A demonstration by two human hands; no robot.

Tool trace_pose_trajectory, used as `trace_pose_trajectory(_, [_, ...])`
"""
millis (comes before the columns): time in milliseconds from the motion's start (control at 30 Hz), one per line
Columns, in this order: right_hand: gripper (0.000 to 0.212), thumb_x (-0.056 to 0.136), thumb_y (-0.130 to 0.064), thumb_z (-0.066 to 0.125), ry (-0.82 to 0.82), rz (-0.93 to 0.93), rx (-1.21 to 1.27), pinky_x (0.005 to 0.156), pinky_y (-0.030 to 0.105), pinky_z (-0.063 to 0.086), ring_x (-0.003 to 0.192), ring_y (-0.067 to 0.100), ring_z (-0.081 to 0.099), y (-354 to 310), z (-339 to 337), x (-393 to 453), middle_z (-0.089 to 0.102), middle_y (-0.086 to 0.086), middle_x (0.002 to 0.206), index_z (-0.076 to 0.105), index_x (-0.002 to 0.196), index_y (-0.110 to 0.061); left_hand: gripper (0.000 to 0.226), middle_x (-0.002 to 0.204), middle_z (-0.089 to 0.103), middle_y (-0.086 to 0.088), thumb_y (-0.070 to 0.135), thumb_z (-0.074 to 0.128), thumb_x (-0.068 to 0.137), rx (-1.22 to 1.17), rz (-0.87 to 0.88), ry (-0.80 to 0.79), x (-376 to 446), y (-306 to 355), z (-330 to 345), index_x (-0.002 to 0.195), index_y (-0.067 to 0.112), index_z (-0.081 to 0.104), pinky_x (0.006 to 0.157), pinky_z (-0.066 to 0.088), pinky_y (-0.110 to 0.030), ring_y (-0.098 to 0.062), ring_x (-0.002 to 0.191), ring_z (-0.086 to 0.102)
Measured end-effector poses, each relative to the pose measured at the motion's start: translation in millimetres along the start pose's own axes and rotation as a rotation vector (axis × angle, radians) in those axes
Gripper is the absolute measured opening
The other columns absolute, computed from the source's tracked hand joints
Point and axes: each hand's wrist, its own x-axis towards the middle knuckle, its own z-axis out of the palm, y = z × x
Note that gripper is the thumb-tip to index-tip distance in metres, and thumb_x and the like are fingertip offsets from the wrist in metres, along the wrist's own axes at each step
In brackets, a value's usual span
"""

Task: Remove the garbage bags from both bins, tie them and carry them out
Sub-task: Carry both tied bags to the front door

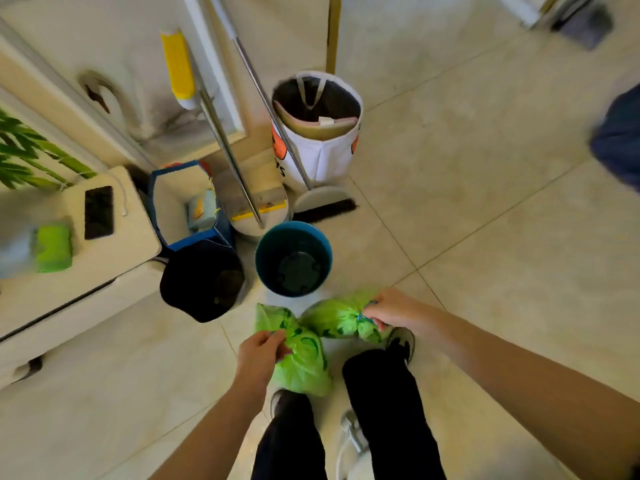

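Two green garbage bags lie on the floor by my feet. My left hand [260,351] grips the neck of the left green bag [302,365], whose top flares out above my fingers. My right hand [391,311] grips the tied end of the right green bag [334,318], where a blue string shows. Just beyond the bags stands a blue bin [293,258], empty with its bare bottom visible. To its left is a dark bin [202,280] with a black liner in it.
A white fabric basket [320,133], broom [325,206], dustpan [258,209] and a blue open box [187,206] crowd the wall behind the bins. A white cabinet [86,258] with a phone on it stands at the left. Open tiled floor spreads to the right.
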Motion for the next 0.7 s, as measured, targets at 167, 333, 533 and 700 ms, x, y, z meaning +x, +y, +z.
trace_pose_trajectory(167, [0.04, 0.08, -0.013, 0.054, 0.123, -0.001, 0.143, 0.078, 0.032, 0.049, 0.048, 0.019, 0.044, 17, -36, -75, 0.044, 0.003, 0.043, 0.048, 0.041, -0.011, 0.023, 0.059, 0.055, -0.011, 0.006, 0.058, 0.09, 0.03, 0.008, -0.103, -59, 33, 11, 0.068, -0.002, 0.059, 0.076, 0.05, -0.036, -0.026, 0.07, 0.063])
trace_pose_trajectory(333, [0.039, 0.084, -0.012, 0.058, 0.224, -0.012, 0.307, 0.072, 0.034, 0.047, 0.055, 0.022, 0.046, 44, -73, -139, 0.044, 0.004, 0.049, 0.047, 0.046, -0.011, 0.026, 0.062, 0.051, -0.014, 0.005, 0.055, 0.092, 0.055, 0.029, -0.225, -111, 57, 36, 0.067, -0.003, 0.057, 0.087, 0.052, -0.041, -0.02, 0.064, 0.063])
trace_pose_trajectory(533, [0.031, 0.087, -0.018, 0.058, 0.319, 0.015, 0.447, 0.065, 0.031, 0.043, 0.064, 0.022, 0.049, 99, -129, -198, 0.053, 0.016, 0.066, 0.054, 0.06, -0.004, 0.029, 0.062, 0.054, -0.017, 0.001, 0.052, 0.092, 0.102, 0.06, -0.336, -161, 95, 103, 0.065, -0.005, 0.056, 0.084, 0.05, -0.042, -0.029, 0.073, 0.061])
trace_pose_trajectory(700, [0.029, 0.09, -0.018, 0.055, 0.342, 0.046, 0.54, 0.077, 0.039, 0.05, 0.072, 0.025, 0.059, 148, -182, -233, 0.068, 0.019, 0.077, 0.06, 0.064, -0.007, 0.017, 0.073, 0.067, -0.021, 0.003, 0.057, 0.09, 0.191, 0.083, -0.363, -192, 124, 174, 0.084, -0.008, 0.068, 0.084, 0.049, -0.043, -0.027, 0.071, 0.06])
